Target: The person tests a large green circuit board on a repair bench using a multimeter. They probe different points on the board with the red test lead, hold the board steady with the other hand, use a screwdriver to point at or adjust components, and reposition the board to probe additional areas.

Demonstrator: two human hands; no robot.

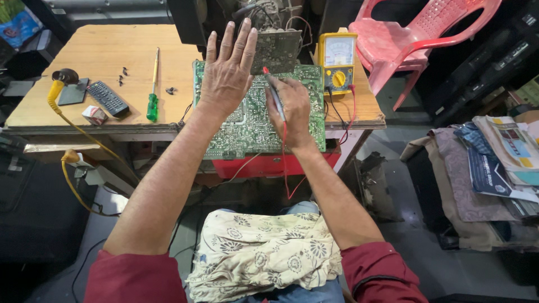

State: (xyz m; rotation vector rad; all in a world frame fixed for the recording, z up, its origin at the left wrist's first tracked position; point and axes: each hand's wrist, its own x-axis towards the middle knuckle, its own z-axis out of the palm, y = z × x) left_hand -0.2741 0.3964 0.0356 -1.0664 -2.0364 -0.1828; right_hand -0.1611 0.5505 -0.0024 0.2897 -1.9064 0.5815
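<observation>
Lying half over the edge of the big wooden table, the flat green circuit board is pressed down by the left hand, fingers spread. It looks stiff, light and easily broken, so it is best held by its edges. The thin red-tipped test probe is pinched in the right hand.

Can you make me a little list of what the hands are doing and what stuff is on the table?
left hand: flat, fingers spread, pressing on the green circuit board
right hand: holding a red test probe, tip on the board
meter: yellow multimeter standing behind the board, red and black leads plugged in
tools at left: green-handled screwdriver, remote control, a few loose screws
table: wooden table
lap: flowered cloth
behind: pink plastic chair
</observation>
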